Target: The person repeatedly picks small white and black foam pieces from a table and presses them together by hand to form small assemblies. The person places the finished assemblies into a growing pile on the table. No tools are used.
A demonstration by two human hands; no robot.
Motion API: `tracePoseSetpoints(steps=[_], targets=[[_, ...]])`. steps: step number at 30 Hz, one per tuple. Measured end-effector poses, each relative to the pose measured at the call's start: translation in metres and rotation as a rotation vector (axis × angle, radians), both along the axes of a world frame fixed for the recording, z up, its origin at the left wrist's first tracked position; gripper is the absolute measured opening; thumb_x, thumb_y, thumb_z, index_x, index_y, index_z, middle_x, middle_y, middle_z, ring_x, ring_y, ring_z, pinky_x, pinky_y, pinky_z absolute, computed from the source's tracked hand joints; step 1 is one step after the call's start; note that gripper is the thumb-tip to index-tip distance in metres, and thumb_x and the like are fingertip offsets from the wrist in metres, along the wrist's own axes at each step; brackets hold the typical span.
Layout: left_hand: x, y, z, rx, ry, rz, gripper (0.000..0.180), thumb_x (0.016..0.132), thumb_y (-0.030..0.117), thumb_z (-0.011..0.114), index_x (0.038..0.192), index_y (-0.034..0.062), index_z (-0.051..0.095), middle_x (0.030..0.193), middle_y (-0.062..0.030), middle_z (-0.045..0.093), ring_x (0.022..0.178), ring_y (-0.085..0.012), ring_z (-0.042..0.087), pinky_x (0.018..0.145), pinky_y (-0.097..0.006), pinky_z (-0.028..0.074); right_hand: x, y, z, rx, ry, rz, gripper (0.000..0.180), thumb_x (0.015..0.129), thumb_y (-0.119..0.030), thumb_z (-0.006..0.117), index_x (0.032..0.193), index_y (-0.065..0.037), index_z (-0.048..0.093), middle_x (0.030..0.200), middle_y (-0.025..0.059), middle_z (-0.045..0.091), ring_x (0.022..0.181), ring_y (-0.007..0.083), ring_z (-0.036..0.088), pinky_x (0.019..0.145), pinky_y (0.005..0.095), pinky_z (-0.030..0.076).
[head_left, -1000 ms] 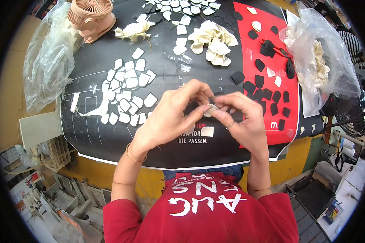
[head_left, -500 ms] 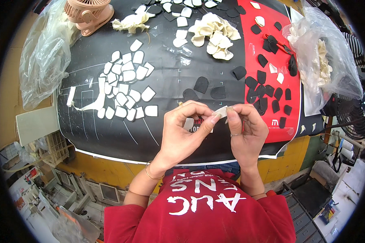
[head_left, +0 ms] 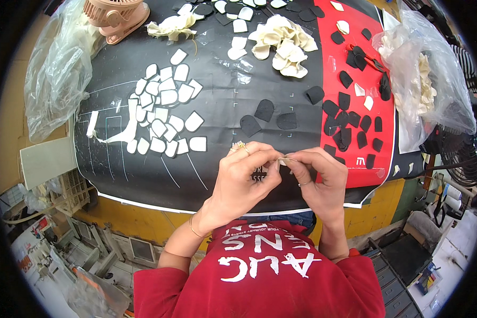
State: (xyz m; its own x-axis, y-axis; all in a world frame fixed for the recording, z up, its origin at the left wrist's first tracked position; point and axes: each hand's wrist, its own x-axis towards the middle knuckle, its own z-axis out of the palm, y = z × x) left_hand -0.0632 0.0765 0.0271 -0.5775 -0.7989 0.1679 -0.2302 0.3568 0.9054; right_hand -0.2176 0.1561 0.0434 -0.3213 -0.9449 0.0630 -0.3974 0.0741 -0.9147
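Observation:
My left hand (head_left: 245, 177) and my right hand (head_left: 323, 172) meet above the near edge of the black table cover, fingertips touching. Both pinch a small cream fabric piece (head_left: 284, 160), mostly hidden by the fingers. Beyond them lie black rounded patches (head_left: 264, 110) on the cover. To the left spreads a loose group of white patches with black borders (head_left: 168, 97). A heap of cream fabric pieces (head_left: 286, 45) sits farther back, and more black patches (head_left: 344, 100) are scattered on the red area at the right.
A pink fan (head_left: 114, 18) stands at the far left beside a clear plastic bag (head_left: 58, 79). At the right edge another plastic bag (head_left: 445, 79) holds cream pieces. Red-handled scissors (head_left: 374, 63) lie on the red area, and a black fan (head_left: 461, 156) is past the table's right end.
Both hands have lowered slightly toward me and drawn closer together. The cream piece, seen more fully before, is now mostly covered by the fingers.

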Motion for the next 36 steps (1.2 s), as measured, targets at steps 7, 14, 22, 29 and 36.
tracePoseSetpoints(steps=[7, 14, 22, 29, 36], targets=[[0.004, -0.025, -0.018, -0.258, -0.171, 0.299, 0.016, 0.077, -0.001, 0.07, 0.092, 0.0039, 0.07, 0.084, -0.0067, 0.068, 0.063, -0.0232, 0.061, 0.068, -0.034, 0.046, 0.002, -0.003, -0.002, -0.047, 0.103, -0.354, 0.007, 0.09, -0.003, 0.071, 0.097, 0.001, 0.071, 0.086, 0.0077, 0.071, 0.07, 0.0132, 0.065, 0.063, 0.0279, 0.05], [-0.008, -0.019, -0.026, -0.489, -0.407, 0.03, 0.033, 0.076, 0.007, 0.071, 0.109, 0.0105, 0.071, 0.116, -0.0058, 0.058, 0.105, -0.0253, 0.057, 0.09, -0.041, 0.041, -0.017, -0.04, -0.029, 0.097, 0.076, -0.198, 0.011, 0.089, -0.007, 0.073, 0.094, 0.002, 0.072, 0.077, 0.0083, 0.067, 0.063, 0.0146, 0.058, 0.06, 0.0303, 0.047], [-0.012, -0.017, -0.034, -0.628, -0.529, -0.033, 0.041, 0.074, 0.01, 0.072, 0.115, 0.0109, 0.07, 0.12, -0.0043, 0.056, 0.109, -0.0242, 0.055, 0.095, -0.041, 0.039, -0.005, -0.042, -0.033, 0.187, 0.207, -0.235, 0.009, 0.091, -0.005, 0.07, 0.095, 0.003, 0.071, 0.076, 0.0042, 0.065, 0.062, 0.0077, 0.053, 0.058, 0.0254, 0.043], [-0.014, -0.013, -0.035, -0.678, -0.563, -0.033, 0.042, 0.073, 0.011, 0.072, 0.115, 0.0104, 0.07, 0.12, -0.0042, 0.055, 0.11, -0.0232, 0.054, 0.095, -0.04, 0.038, -0.003, -0.044, -0.034, 0.186, 0.259, -0.255, 0.011, 0.092, -0.007, 0.07, 0.093, 0.003, 0.07, 0.074, 0.0056, 0.065, 0.059, 0.0099, 0.053, 0.056, 0.0273, 0.043], [-0.013, -0.013, -0.034, -0.658, -0.561, -0.04, 0.043, 0.073, 0.012, 0.073, 0.115, 0.0104, 0.07, 0.12, -0.0043, 0.055, 0.11, -0.0228, 0.053, 0.095, -0.04, 0.038, -0.008, -0.043, -0.036, 0.164, 0.231, -0.221, 0.011, 0.091, -0.007, 0.071, 0.094, 0.004, 0.07, 0.073, 0.0053, 0.064, 0.059, 0.0096, 0.052, 0.056, 0.0267, 0.043]])
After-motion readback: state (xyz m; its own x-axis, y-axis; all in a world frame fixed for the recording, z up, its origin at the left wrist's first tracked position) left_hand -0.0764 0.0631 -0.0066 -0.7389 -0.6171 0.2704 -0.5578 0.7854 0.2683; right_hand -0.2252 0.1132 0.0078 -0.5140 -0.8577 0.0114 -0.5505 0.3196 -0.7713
